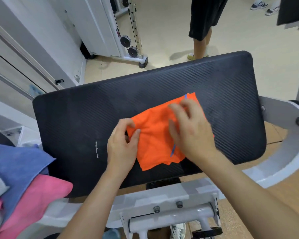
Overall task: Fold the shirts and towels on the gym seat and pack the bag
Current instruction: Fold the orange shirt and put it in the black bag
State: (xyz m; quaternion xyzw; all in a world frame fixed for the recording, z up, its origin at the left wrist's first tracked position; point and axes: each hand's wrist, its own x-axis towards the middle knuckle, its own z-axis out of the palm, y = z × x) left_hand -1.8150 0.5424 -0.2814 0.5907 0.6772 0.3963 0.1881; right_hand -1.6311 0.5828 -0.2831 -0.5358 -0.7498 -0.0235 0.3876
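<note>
Item: orange shirt [155, 135], part-folded, flat on the black seat [76, 114] for creasing. The left hand [123, 144] pinches its left edge, probably to turn it in. The right hand [192, 131], fingers bent and blurred, lies over the cloth, grip unclear. A blue towel [16, 163] and a pink towel [41, 195] wait heaped at left.

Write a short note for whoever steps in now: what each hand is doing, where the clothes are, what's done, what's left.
Left hand pinches the orange shirt at its left edge.
Right hand is over its right side, blurred; grip unclear.
The shirt lies partly folded on the black seat.
Blue towel and pink towel lie piled at left, unfolded.
To do: finish this fold, fold the pile, pack the bag (not in view).
</note>
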